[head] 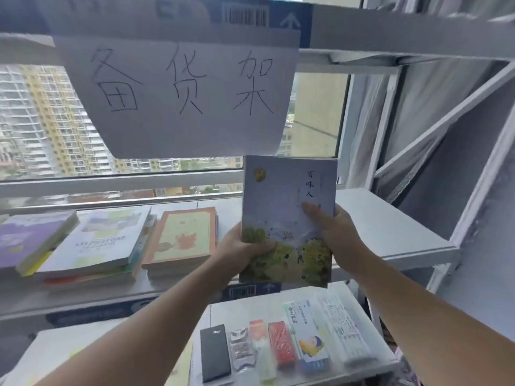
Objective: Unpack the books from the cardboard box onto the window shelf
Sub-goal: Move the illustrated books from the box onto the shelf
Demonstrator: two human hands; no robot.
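Observation:
I hold a pale blue picture-cover book [287, 207] upright in front of the window, above the white shelf [390, 227]. My left hand [241, 247] grips its lower left corner. My right hand [333, 232] grips its right edge, thumb across the cover. On the shelf to the left lie three stacks of books: a purple one [30, 238], one topped by a white "Literature" book [103, 240], and one topped by an orange-bordered book [182, 236]. The cardboard box is not in view.
A large paper sign [178, 93] with handwritten characters hangs from the upper shelf. On the lower shelf [370, 324] lie a black diary [215, 353], pill packs and several small boxes. A white diagonal brace [446, 121] crosses the frame at right.

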